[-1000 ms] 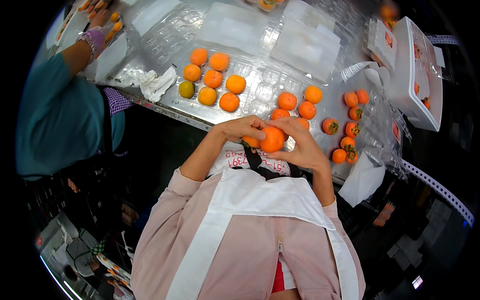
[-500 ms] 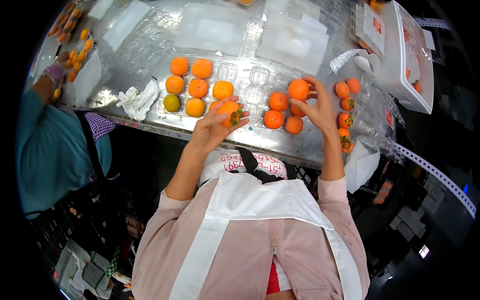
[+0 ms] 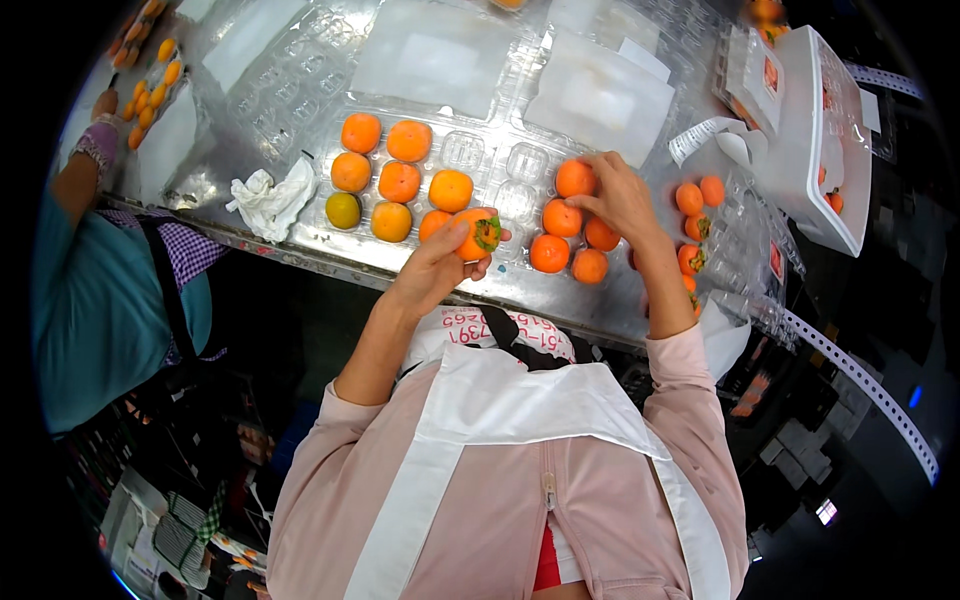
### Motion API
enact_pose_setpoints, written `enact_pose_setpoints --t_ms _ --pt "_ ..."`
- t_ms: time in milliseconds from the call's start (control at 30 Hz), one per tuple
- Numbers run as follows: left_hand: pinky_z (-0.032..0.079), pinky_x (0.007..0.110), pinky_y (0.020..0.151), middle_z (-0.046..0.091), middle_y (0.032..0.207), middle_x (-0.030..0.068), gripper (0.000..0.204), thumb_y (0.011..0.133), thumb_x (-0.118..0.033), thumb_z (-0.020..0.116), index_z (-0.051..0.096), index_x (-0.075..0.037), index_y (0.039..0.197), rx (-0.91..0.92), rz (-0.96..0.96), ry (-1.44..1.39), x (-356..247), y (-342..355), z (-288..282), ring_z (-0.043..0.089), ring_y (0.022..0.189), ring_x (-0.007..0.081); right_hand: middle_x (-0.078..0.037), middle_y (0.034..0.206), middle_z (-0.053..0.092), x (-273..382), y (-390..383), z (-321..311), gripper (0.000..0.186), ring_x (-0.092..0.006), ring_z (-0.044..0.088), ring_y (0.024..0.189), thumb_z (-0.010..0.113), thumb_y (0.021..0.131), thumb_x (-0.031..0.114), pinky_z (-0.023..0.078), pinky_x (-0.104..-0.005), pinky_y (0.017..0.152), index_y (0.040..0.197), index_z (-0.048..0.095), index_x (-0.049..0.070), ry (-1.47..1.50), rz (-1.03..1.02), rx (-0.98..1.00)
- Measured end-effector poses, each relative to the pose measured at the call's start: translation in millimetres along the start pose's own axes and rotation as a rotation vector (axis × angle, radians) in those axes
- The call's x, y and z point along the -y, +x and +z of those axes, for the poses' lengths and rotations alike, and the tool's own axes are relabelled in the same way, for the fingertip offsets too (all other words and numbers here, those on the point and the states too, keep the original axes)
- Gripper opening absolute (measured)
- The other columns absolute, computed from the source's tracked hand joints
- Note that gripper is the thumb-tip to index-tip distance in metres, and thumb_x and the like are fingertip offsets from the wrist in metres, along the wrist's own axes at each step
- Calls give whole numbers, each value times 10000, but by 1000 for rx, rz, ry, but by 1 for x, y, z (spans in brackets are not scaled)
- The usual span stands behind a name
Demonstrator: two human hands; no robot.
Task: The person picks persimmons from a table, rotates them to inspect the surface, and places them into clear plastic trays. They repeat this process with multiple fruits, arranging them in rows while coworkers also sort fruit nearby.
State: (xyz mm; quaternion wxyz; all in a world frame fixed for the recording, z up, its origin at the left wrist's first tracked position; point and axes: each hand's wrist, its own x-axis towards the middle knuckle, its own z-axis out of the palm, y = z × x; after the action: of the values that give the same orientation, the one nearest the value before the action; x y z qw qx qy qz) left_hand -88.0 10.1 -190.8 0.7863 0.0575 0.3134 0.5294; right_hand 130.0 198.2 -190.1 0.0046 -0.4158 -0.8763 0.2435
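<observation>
My left hand (image 3: 432, 272) is wrapped round an orange persimmon (image 3: 474, 240), its green calyx facing right, just over the front of a clear molded plastic tray (image 3: 462, 150). My right hand (image 3: 622, 200) has its thumb and fingers round the right side of another persimmon (image 3: 575, 178) at the back of the tray's right half. In front of that one sit several more persimmons (image 3: 561, 218), one of them partly under the right hand. The tray's left half carries several persimmons (image 3: 399, 182), including a greenish one (image 3: 343, 210) at the front left corner.
Loose persimmons (image 3: 689, 199) line the table to the right, some hidden by my forearm. A white box (image 3: 840, 150) stands at the far right. Crumpled white paper (image 3: 275, 200) lies left of the tray. A co-worker's gloved hand (image 3: 98, 140) is by small orange fruit (image 3: 150, 100).
My right hand has brought its persimmon slightly left and down to the tray's back right. The left hand's persimmon has shifted a little right, turning its calyx. The view has moved slightly.
</observation>
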Motion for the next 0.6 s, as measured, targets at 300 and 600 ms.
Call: enact_pose_setpoints --t_ms 300,600 --pt "414 265 711 516 1179 130 570 928 -401 473 362 -29 1345 -59 35 -135 -2 4 8 511 811 153 -98 1077 556 0 -5 6 517 -317 589 925 756 685 255 492 -391 780 1127 554 77 45 36 -17" --pt "511 345 770 519 1110 122 620 952 -478 378 337 0 1346 170 74 -151 6 7 9 554 939 216 -106 1164 553 71 -34 -17 636 -250 549 1034 796 660 248 455 -351 864 1201 528 47 611 -123 -71"
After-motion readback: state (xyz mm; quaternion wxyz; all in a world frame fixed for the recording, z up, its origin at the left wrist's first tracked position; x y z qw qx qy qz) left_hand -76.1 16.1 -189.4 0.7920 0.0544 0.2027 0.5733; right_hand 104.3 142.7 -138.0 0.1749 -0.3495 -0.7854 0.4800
